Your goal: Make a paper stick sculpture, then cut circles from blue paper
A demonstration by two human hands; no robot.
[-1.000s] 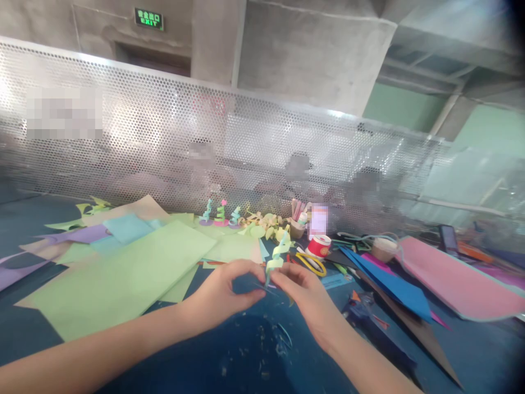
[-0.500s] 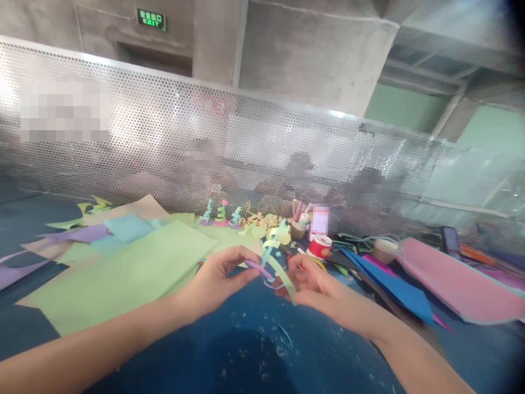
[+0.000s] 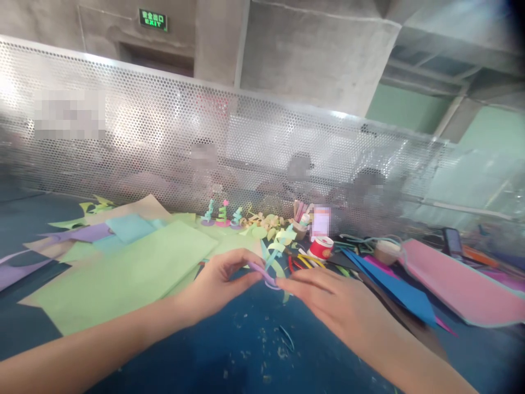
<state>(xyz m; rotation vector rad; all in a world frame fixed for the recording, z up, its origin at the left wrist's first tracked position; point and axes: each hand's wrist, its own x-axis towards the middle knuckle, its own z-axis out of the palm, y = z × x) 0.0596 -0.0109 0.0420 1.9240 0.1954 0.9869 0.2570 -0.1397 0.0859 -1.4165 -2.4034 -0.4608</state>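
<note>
My left hand pinches a curved purple paper piece between thumb and fingers. Light green and pale blue curled paper strips rise from behind this piece, and a green strip end hangs below it. My right hand has its back turned up and its fingers close together, the fingertips pinching at the right end of the purple paper. Its thumb is hidden. Both hands are above the blue table.
Large green paper sheets lie at left, under blue and purple pieces. Small paper spirals stand behind. A red-and-white tape roll, coloured pipe cleaners, a blue sheet, a pink sheet and a phone are at right.
My right hand has turned over, back upward, and moved its fingertips to the purple paper's right end. The curled strips have shifted slightly right. My left hand keeps its pinch.
</note>
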